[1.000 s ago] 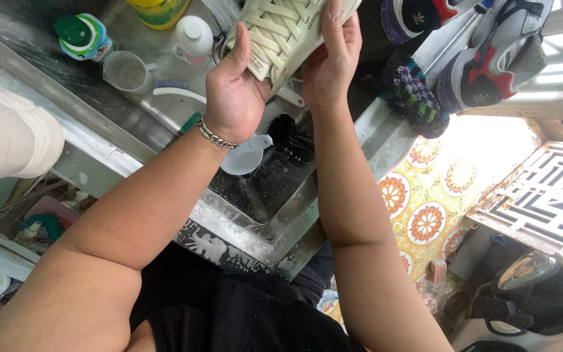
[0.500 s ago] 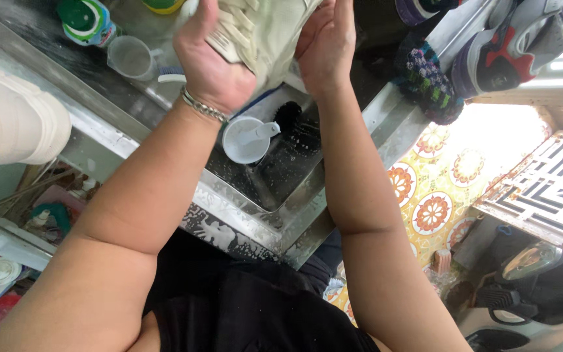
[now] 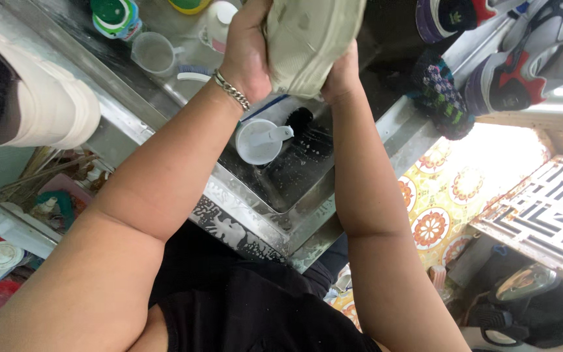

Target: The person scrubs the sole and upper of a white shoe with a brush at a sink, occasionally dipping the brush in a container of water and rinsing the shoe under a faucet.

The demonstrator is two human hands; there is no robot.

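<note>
A cream sneaker (image 3: pixel 311 39) is held over a steel sink (image 3: pixel 275 225), turned so its pale sole faces me. My left hand (image 3: pixel 249 52), with a chain bracelet at the wrist, grips the shoe's left side. My right hand (image 3: pixel 341 75) presses against its lower right side, mostly hidden behind the shoe. Below the hands, inside the sink, lie a white plastic scoop (image 3: pixel 259 142) and a black brush (image 3: pixel 302 122).
On the counter behind the sink stand a clear measuring cup (image 3: pixel 153 53), a green-capped bottle (image 3: pixel 117 16), a white bottle (image 3: pixel 219 23) and a small blue-bristled brush (image 3: pixel 193 72). Another white shoe (image 3: pixel 47 104) is at the left. Sneakers (image 3: pixel 522 58) and a dark knitted cloth (image 3: pixel 441 98) rest at the right.
The sneaker has been turned over between my hands: its laces faced me a second ago, now its sole does. My left hand shifted up along the shoe's side.
</note>
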